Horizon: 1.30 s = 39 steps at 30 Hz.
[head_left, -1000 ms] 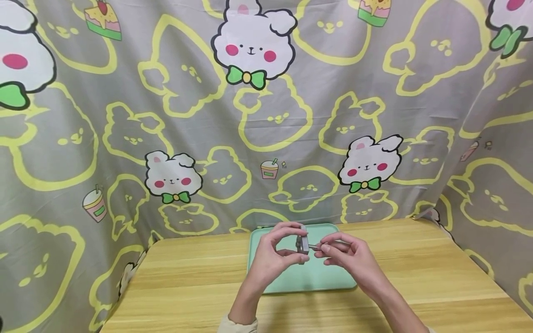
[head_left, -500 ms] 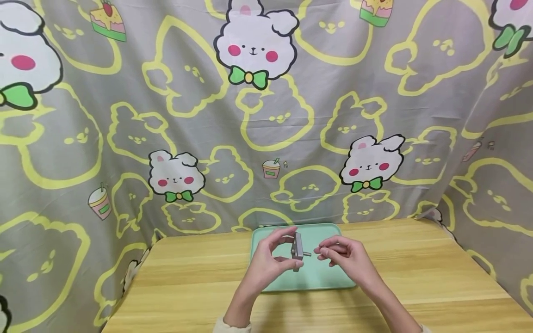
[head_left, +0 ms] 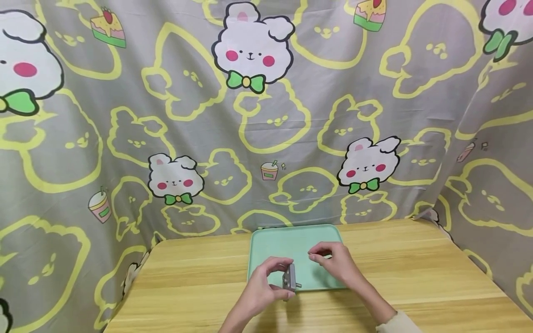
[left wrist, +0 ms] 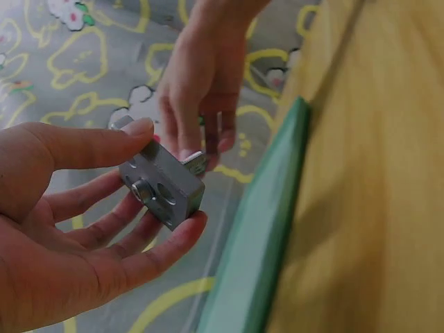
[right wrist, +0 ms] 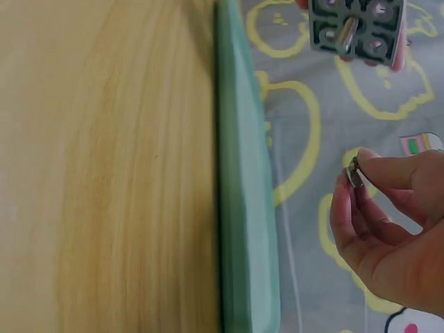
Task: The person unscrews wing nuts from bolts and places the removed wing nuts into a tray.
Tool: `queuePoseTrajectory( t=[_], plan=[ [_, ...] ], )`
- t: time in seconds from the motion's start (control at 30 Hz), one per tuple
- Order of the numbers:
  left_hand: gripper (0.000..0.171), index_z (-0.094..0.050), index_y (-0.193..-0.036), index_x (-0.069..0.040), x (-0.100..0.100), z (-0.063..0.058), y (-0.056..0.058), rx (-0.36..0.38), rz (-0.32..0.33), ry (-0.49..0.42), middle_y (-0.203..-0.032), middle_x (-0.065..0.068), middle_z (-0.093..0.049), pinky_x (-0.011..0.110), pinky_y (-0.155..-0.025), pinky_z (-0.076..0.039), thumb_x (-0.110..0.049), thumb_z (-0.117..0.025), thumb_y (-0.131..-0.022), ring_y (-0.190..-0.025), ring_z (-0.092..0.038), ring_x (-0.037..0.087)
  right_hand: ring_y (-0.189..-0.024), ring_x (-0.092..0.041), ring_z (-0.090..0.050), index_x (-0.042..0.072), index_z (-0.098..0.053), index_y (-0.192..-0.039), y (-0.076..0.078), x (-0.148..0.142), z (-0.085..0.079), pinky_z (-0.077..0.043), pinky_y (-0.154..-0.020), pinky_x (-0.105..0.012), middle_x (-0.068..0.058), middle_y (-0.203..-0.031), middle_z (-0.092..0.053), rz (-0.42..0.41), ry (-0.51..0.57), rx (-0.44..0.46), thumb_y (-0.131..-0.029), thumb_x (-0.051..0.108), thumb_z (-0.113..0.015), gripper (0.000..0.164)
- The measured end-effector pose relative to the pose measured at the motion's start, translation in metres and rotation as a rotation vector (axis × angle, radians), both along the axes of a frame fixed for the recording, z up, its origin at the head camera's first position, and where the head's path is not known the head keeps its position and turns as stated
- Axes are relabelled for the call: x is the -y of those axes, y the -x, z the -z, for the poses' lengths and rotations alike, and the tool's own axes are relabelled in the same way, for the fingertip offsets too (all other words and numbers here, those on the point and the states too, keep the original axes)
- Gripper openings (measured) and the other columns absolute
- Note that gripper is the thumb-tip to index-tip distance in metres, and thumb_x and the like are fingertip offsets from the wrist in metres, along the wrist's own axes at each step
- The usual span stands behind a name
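My left hand (head_left: 260,289) grips a grey metal block (head_left: 291,277) by its edges, between thumb and fingers, just above the tray's front edge. Several round holes show in the block, with a bolt head (left wrist: 142,190) seated in one of them. Out of the opposite, recessed face sticks the bolt's shank (right wrist: 349,33), pointing toward my right hand. My right hand (head_left: 335,261) is apart from the block, above the tray. Between its thumb and fingertip it pinches a small shiny metal piece (right wrist: 354,173), too small to name surely.
A light green tray (head_left: 275,243) with a low raised rim lies on the wooden table (head_left: 195,277), below both hands. Behind the table hangs a grey cartoon-patterned cloth (head_left: 287,157), which also closes off the left and right sides.
My right hand has come away from the bolt's shank, which stands free of it. My left hand has lowered the block toward me, and the gap between the hands has widened.
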<state>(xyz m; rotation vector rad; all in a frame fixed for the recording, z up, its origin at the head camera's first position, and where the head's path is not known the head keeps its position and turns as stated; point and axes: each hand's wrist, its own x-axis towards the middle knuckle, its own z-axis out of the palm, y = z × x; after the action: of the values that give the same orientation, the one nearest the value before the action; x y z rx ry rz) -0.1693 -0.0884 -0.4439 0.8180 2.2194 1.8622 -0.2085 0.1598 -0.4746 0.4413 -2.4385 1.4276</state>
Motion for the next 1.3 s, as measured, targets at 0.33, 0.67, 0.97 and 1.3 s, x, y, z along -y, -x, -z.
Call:
queuePoseTrajectory(
  t=[0.33,0.67,0.97,1.3],
  plan=[
    [0.066,-0.063,-0.129,-0.004,0.009,0.017,-0.011,0.027,0.015,0.041,-0.127,0.013,-0.062,0.031,-0.078,-0.065,0.015,-0.085,-0.070,-0.116,-0.059,0.029,-0.072,-0.007,-0.064,0.008,-0.076,-0.082,0.024,0.017,0.012,-0.056,-0.064,-0.022,0.005,-0.076,-0.070,-0.007,-0.164,-0.046,-0.088,0.000,-0.078,0.011],
    [0.068,-0.062,-0.130,-0.005,0.007,0.026,-0.019,0.072,0.034,0.058,-0.129,0.013,-0.060,0.030,-0.076,-0.064,0.018,-0.082,-0.069,-0.118,-0.059,0.033,-0.070,-0.007,-0.060,0.011,-0.072,-0.076,0.036,0.030,0.030,-0.053,-0.062,-0.025,0.006,-0.073,-0.066,0.034,-0.252,-0.015,-0.086,-0.003,-0.078,0.018],
    [0.066,-0.059,-0.131,-0.002,0.003,0.032,-0.021,0.051,0.056,0.078,-0.130,0.013,-0.059,0.027,-0.069,-0.064,0.017,-0.082,-0.072,-0.119,-0.058,0.028,-0.072,-0.008,-0.059,0.010,-0.074,-0.078,0.040,0.033,0.030,-0.055,-0.064,-0.028,0.005,-0.076,-0.067,0.075,-0.297,-0.019,-0.086,-0.003,-0.078,0.016],
    [0.065,-0.063,-0.130,-0.003,-0.009,0.033,-0.018,0.029,0.053,0.158,-0.123,0.002,-0.059,0.025,-0.072,-0.063,0.015,-0.084,-0.072,-0.116,-0.058,0.019,-0.074,-0.013,-0.066,0.000,-0.075,-0.091,0.029,0.013,0.018,-0.059,-0.067,-0.029,0.001,-0.082,-0.071,0.071,-0.196,-0.056,-0.088,-0.004,-0.073,0.005]
  ],
)
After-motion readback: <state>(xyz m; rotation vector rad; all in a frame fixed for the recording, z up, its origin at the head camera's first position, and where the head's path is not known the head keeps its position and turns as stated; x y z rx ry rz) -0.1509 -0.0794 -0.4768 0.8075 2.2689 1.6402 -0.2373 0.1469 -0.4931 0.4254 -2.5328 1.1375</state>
